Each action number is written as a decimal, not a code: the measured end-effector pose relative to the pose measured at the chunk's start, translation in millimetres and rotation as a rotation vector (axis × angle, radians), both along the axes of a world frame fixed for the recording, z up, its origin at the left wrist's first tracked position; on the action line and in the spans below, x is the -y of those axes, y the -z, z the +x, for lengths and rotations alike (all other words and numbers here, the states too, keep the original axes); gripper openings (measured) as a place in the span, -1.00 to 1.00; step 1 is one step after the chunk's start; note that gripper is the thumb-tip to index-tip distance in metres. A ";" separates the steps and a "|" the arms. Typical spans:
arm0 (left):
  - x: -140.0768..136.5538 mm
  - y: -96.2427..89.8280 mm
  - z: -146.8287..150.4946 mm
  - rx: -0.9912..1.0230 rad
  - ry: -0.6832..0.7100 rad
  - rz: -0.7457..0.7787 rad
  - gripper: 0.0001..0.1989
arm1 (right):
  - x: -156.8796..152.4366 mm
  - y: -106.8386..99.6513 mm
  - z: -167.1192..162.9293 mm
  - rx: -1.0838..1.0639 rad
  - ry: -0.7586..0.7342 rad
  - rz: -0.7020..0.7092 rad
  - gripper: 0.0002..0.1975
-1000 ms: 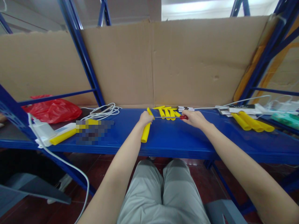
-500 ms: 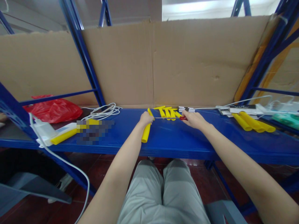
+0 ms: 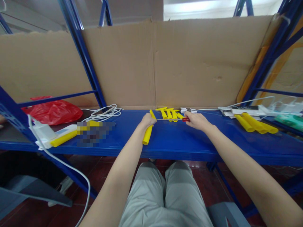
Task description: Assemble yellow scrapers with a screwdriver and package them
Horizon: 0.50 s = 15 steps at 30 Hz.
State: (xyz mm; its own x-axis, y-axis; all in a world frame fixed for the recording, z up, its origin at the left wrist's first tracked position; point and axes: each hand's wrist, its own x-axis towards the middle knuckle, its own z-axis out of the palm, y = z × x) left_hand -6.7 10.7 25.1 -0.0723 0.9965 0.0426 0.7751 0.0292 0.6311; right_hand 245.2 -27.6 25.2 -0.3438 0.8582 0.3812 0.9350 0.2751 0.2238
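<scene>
My left hand (image 3: 148, 119) is wrapped round a yellow tube (image 3: 147, 135) that slants over the blue bench. In my right hand (image 3: 195, 120) is a screwdriver (image 3: 186, 119) with a red handle, its thin metal shaft running level to the left. The tip of the shaft meets the side of the tube beside my left fingers; whether it goes into the tube is too small to tell. Behind the shaft lie several yellow T-shaped pieces (image 3: 169, 115) and a small stack of black-and-white pieces (image 3: 188, 110).
More yellow tubes (image 3: 258, 126) rest at the right by white boxes and cables. On the left are a red plastic bag (image 3: 53, 111), coiled white cable (image 3: 106, 113) and another yellow tube (image 3: 63, 138). Cardboard (image 3: 189, 63) walls the back, between blue posts (image 3: 82, 47).
Both hands hold the same grip, with the screwdriver tip still against the tube. The whole view has shifted very slightly.
</scene>
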 end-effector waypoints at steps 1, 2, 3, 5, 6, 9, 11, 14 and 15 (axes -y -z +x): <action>0.8 -0.7 0.3 -0.007 -0.001 0.002 -0.83 | 0.1 -0.2 0.3 0.001 -0.014 0.008 -0.82; 1.5 -1.4 0.6 -0.012 0.000 0.006 -0.83 | 0.0 -0.3 1.0 0.002 -0.031 0.015 -0.82; 2.1 -2.0 0.8 -0.018 0.001 0.008 -0.83 | -0.4 -0.1 2.0 -0.001 -0.044 0.024 -0.83; 2.4 -2.6 0.8 -0.031 -0.004 0.007 -0.83 | -1.7 0.7 4.3 -0.006 -0.062 0.029 -0.83; 2.2 -2.7 0.6 -0.038 -0.006 0.005 -0.83 | -2.4 1.2 5.4 -0.008 -0.069 0.019 -0.81; 0.3 -2.0 -0.4 -0.055 -0.007 0.001 -0.81 | -3.4 2.4 6.1 -0.019 -0.080 -0.047 -0.77; -1.3 -1.3 -1.1 -0.064 -0.012 0.001 -0.79 | -3.3 2.8 4.6 -0.026 -0.081 -0.083 -0.78; -2.9 -0.3 -1.4 -0.067 -0.011 0.000 -0.77 | -3.2 3.4 2.2 -0.030 -0.066 -0.085 -0.79; -3.0 -0.3 -1.3 -0.065 -0.005 0.001 -0.77 | -3.3 3.6 1.9 -0.028 -0.061 -0.073 -0.79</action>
